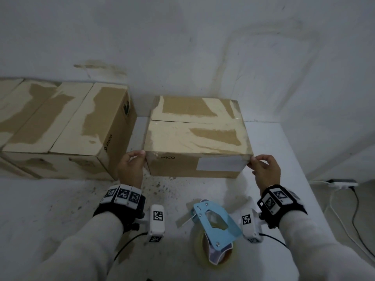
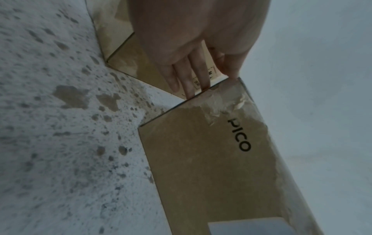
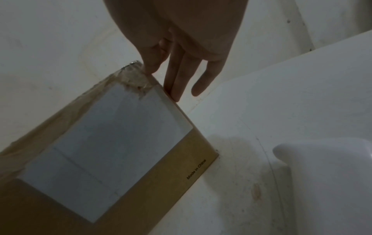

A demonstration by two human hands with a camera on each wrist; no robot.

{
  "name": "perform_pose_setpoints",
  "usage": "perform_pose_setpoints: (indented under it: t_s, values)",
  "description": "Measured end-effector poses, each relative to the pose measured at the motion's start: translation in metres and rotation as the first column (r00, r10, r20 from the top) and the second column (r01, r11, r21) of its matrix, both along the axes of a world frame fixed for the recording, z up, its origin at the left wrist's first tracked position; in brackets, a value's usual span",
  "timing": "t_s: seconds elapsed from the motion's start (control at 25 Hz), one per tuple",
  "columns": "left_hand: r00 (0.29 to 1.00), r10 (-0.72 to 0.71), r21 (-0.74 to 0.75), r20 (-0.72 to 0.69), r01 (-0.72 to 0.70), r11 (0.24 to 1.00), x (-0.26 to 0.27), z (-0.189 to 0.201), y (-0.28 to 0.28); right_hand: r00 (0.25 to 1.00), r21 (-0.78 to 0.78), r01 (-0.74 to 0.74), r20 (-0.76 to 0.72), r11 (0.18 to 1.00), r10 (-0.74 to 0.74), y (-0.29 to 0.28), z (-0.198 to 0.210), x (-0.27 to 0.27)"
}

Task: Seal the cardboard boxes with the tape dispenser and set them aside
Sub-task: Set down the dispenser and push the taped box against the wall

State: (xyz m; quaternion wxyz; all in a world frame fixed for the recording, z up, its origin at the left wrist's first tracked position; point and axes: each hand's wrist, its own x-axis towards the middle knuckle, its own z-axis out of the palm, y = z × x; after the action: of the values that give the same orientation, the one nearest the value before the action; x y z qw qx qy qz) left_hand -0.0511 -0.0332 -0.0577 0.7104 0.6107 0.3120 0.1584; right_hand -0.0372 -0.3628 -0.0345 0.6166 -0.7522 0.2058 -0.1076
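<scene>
A taped cardboard box (image 1: 196, 136) marked PICO stands on the white table (image 1: 60, 209), with a slit still showing between its top flaps. My left hand (image 1: 142, 154) grips its near left top corner, fingers (image 2: 189, 85) down the left side and thumb at the corner. At the near right top corner my right hand (image 1: 253, 160) pinches the torn tape, the other fingers (image 3: 175, 89) lying along the right side. The box's front (image 2: 201, 159) carries a white label (image 3: 104, 143). A blue tape dispenser (image 1: 215, 226) lies on the table between my wrists, untouched.
Several taped boxes (image 1: 67, 126) stand in a row at the left, close beside the held box. A white wall rises right behind them. The table's right edge (image 1: 304, 179) drops to a floor with a power strip (image 1: 343, 182) and cables.
</scene>
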Motion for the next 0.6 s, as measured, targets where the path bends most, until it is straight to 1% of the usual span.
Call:
perform_pose_setpoints:
  t_s: [0.2,0.32,0.4,0.48,0.52,0.6]
  values:
    - [0.999,0.017,0.024,0.039,-0.018,1.000,0.002,0.006,-0.004,1.000,-0.087,0.012,0.002,0.996,-0.012,0.002,0.000,0.002]
    - [0.999,0.047,0.062,-0.001,-0.047,0.997,-0.001,0.015,-0.009,1.000,-0.101,0.010,-0.013,0.995,-0.011,0.004,0.000,0.001]
    - [0.997,0.032,0.122,-0.064,-0.024,0.992,-0.001,0.026,-0.015,0.999,-0.058,0.010,-0.045,0.998,-0.012,0.003,0.002,0.000]
    - [0.992,-0.024,0.229,-0.120,0.052,0.972,-0.001,0.037,-0.023,0.997,-0.021,0.005,-0.074,1.000,-0.006,0.004,0.006,0.001]
    - [0.989,-0.053,0.272,-0.135,0.089,0.958,0.000,0.039,-0.025,0.996,-0.040,0.003,-0.086,0.999,-0.006,0.005,0.008,0.002]
    - [0.988,-0.074,0.349,-0.135,0.117,0.930,0.003,0.038,-0.027,0.992,-0.117,0.013,-0.124,0.993,-0.027,0.009,0.013,0.006]
